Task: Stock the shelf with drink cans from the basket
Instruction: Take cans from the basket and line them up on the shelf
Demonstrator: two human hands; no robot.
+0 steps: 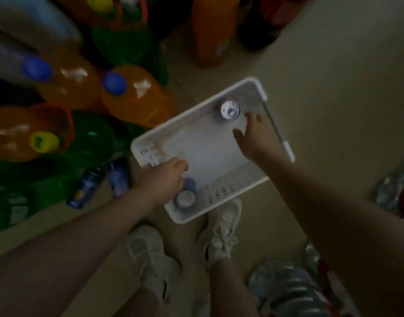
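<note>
Though blurred, hands (160,177) over basket (196,143).

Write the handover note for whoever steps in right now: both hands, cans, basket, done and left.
Left hand grips a can at the basket's near corner.
Right hand reaches open beside the far can, not gripping it yet.
Two cans are in the basket; two more stand on the floor left of it, by the bottles.
Left: move the basket's two cans to the shelf.
</note>
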